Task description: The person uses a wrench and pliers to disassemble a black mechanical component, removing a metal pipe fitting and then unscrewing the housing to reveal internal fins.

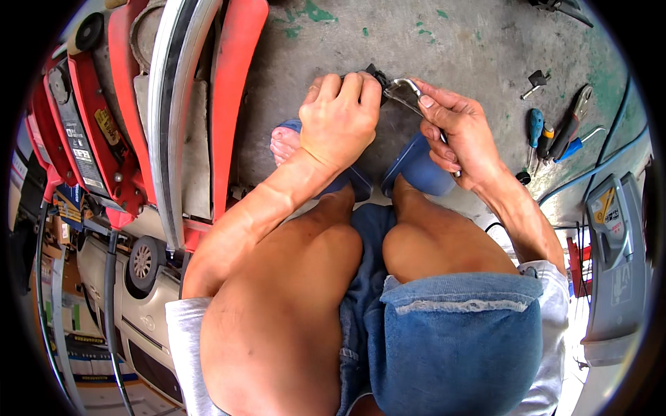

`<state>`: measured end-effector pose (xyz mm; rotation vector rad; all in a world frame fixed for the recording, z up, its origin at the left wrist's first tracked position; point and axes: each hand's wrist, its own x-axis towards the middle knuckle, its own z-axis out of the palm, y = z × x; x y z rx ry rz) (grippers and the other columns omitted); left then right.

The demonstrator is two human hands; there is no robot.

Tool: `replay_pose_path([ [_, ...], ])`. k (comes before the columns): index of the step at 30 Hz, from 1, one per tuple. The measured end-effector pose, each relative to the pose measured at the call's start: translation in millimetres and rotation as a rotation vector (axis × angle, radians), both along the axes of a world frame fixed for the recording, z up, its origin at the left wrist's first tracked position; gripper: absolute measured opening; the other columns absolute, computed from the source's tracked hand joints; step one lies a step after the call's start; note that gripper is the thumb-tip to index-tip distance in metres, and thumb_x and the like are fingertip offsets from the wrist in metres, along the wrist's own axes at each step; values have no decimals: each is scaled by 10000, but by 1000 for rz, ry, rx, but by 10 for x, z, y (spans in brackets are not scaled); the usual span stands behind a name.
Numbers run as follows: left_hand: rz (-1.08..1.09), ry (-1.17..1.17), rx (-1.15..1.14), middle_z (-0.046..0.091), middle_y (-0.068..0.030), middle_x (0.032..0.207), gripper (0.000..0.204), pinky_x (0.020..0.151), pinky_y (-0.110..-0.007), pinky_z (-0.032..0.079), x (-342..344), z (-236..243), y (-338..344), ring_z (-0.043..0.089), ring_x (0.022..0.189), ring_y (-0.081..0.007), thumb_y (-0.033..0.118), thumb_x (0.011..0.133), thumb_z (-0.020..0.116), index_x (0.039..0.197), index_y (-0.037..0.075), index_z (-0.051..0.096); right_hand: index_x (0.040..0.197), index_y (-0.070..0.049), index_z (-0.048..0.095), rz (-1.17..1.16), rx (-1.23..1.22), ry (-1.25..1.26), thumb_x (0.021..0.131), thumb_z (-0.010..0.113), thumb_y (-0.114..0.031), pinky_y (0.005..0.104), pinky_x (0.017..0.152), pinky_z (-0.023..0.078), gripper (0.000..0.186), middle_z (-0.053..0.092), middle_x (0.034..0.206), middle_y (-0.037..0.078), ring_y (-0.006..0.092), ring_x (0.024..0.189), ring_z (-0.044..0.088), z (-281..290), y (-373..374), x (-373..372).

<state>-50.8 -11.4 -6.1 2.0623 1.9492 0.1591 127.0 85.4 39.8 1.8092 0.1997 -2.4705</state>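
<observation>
The left hand's (338, 119) fingers curl around a black part (375, 74) above the floor (444, 52); just right, the right hand's (458, 132) fingers grip a bent metal tool (417, 88), its shaft slanting near-right. Blue screwdriver (535, 126) lies farther right; red frame (239, 76) left.

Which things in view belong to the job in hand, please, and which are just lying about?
Apparently in the job:
black part, held in the left hand
bent metal tool, held in the right hand

Apparently just lying about:
blue screwdriver
pliers
yellow-black tool
</observation>
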Motion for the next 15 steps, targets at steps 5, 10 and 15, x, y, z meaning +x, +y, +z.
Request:
replay_pose_path([
  [5,4,-3,-5,562,-5,792,355,587,-331,509,3,-7,-11,572,719,-215,116,589,689,942,95,656,1373,-33,557,-30,-14,-6,1030,555,-167,218,337,253,368,497,698,3,37,412,337,15,-1,-27],
  [10,5,-13,3,562,-1,792,367,585,-329,508,24,10,7,571,718,-212,116,573,698,937,99,655,1356,-18,560,-22,15,-42,1026,546,-152,218,335,253,356,505,693,-3,35,405,338,53,-3,-42],
  [15,5,7,-4,561,4,787,358,579,-323,508,22,11,9,570,712,-208,115,571,696,925,104,649,1348,-11,563,-21,2,-44,1019,541,-131,220,335,254,351,512,696,0,38,404,339,46,23,-59],
])
